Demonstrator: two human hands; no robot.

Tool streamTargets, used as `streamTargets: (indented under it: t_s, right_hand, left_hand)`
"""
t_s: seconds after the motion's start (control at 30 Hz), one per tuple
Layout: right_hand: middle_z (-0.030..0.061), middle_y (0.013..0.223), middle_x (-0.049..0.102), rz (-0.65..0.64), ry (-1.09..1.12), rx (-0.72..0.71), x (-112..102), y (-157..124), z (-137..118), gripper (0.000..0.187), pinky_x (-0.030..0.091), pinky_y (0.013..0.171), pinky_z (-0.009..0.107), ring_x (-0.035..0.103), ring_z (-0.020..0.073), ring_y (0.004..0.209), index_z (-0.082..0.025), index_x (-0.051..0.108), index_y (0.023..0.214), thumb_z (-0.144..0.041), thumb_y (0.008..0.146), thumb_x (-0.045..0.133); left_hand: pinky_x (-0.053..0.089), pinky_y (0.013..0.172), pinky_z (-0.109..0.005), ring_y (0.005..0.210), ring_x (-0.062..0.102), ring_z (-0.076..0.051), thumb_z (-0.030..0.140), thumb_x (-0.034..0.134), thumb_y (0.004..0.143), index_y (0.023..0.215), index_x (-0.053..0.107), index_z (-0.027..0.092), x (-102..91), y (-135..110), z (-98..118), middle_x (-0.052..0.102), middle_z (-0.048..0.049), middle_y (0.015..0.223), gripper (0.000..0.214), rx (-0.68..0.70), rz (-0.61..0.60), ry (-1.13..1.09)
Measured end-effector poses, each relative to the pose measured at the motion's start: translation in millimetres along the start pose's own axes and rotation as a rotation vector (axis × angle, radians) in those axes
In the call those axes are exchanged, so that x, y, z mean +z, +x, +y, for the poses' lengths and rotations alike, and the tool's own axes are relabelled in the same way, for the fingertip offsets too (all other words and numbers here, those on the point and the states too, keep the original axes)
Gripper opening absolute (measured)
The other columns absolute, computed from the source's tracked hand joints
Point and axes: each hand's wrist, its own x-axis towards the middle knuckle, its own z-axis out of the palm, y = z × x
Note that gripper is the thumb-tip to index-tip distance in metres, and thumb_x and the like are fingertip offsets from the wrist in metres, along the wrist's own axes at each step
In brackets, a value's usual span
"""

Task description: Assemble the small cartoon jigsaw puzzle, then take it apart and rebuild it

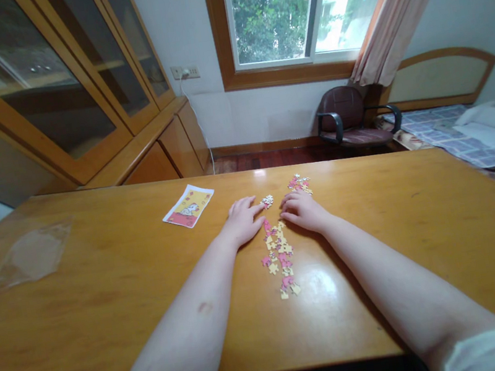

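Observation:
My left hand (244,218) rests on the wooden table with its fingers stretched out and apart. Its index fingertip is beside a small heap of jigsaw puzzle pieces (267,201), and its thumb is close to a pink piece (267,225). Opposite it, my right hand (305,210) lies low with loosely bent fingers, thumb apart, and nothing visible in it. Just beyond its knuckles is another heap of pink and yellow pieces (298,184). Between my forearms, loose yellow and pink pieces (282,246) run in a strip towards me. Whether a fingertip touches a piece, I cannot tell.
A picture card (189,206) with a yellow and pink print lies left of my hands. Farther left is a clear plastic bag (28,256). Beyond the wooden table (153,301) stand a glass-door cabinet (83,67), an armchair (343,114) and a bed (445,129).

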Motion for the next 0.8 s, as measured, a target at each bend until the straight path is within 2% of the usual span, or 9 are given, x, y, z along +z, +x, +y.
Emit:
streamTargets:
  t_s: [0.13, 0.37, 0.6, 0.8]
  right_hand:
    - [0.007, 0.096, 0.067, -0.006, -0.038, 0.041, 0.7, -0.2, 3.9, 0.015, 0.038, 0.095, 0.042, 0.057, 0.0218, 0.098, -0.021, 0.07, 0.085, -0.032, 0.086, 0.06]
    - [0.0078, 0.12, 0.062, -0.061, -0.116, 0.039, 2.0, -2.4, 1.2, 0.029, 0.031, 0.104, 0.05, 0.047, 0.0262, 0.116, -0.026, 0.067, 0.114, -0.037, 0.088, 0.058]
    - [0.0065, 0.118, 0.064, -0.091, -0.129, 0.044, 3.2, -3.0, 1.2, 0.026, 0.031, 0.103, 0.051, 0.046, 0.0274, 0.116, -0.028, 0.07, 0.109, -0.036, 0.087, 0.059]
    - [0.005, 0.112, 0.066, -0.069, -0.125, 0.047, 3.6, -3.1, 1.7, 0.023, 0.032, 0.103, 0.051, 0.047, 0.0276, 0.114, -0.027, 0.072, 0.105, -0.034, 0.087, 0.059]
  left_hand:
    - [0.028, 0.11, -0.048, 0.128, 0.04, -0.027, 0.038, 0.052, 0.087, 0.121, 0.062, 0.036, -0.6, -1.4, 0.0, 0.05, -0.0025, 0.137, 0.036, 0.046, -0.036, -0.011]
    - [0.033, 0.107, -0.043, 0.12, 0.047, -0.024, 0.033, 0.055, 0.086, 0.118, 0.065, 0.034, -3.4, -1.3, 2.1, 0.056, -0.0029, 0.129, 0.034, 0.134, -0.039, -0.075]
    - [0.034, 0.106, -0.042, 0.12, 0.048, -0.023, 0.032, 0.055, 0.085, 0.116, 0.066, 0.032, -0.6, -1.1, 0.3, 0.057, -0.0042, 0.128, 0.033, 0.148, -0.035, -0.084]
    - [0.036, 0.105, -0.042, 0.119, 0.048, -0.023, 0.032, 0.053, 0.085, 0.108, 0.07, 0.028, 0.9, 0.5, -1.3, 0.059, -0.0043, 0.126, 0.028, 0.111, 0.001, -0.069]
